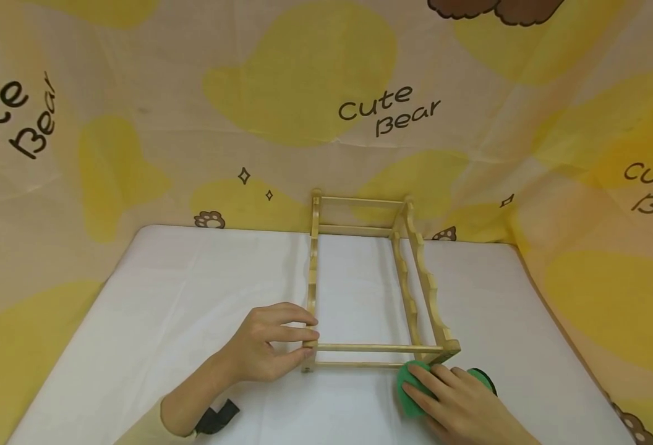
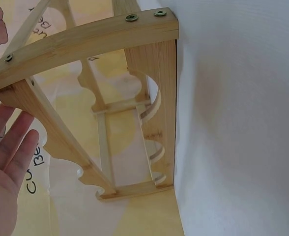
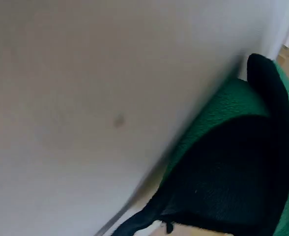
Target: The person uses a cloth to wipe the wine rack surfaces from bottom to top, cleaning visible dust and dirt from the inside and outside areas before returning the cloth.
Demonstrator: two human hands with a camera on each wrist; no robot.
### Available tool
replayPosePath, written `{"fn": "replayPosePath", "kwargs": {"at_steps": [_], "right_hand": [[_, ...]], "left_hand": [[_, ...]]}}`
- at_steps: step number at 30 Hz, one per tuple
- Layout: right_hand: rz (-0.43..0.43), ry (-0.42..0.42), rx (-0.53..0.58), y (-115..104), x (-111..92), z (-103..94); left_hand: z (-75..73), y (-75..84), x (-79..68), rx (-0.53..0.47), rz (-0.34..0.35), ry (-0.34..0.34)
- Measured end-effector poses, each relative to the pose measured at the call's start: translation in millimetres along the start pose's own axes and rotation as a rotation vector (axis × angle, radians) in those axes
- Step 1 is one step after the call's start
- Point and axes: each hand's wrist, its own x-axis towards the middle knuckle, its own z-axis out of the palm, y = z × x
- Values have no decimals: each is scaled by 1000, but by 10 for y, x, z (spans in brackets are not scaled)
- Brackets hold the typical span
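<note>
A light wooden rack [image 1: 426,281] with scalloped rails and thin crossbars stands on the white tabletop. My left hand [image 1: 273,340] grips its near left corner, fingers over the rail and thumb on the near side. From the left wrist view, the fingers of that hand [image 2: 9,152] lie along a scalloped rail, and screw heads dot the end piece. At the near right corner, my right hand [image 1: 460,395] holds a bunched green cloth [image 1: 410,389] against the rack's lower end. Black edging and a dark patch show on the cloth [image 3: 233,103] in the right wrist view.
The white tabletop [image 1: 215,284] spreads around the rack on both sides. Behind it and at the sides hangs a yellow-patterned fabric [image 1: 298,74] with "Cute Bear" lettering. A black strap [image 1: 217,417] shows by the left wrist.
</note>
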Motion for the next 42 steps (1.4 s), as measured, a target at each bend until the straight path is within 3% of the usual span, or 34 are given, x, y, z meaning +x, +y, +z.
{"fn": "replayPosePath", "kwargs": {"at_steps": [13, 24, 42], "right_hand": [[-29, -38, -36, -24, 101, 191], [-114, -105, -103, -99, 469, 319], [-156, -112, -177, -331, 1003, 484]], "left_hand": [[0, -4, -5, 11, 1, 5], [-12, -2, -19, 3, -14, -5], [-11, -5, -11, 4, -15, -5]]}}
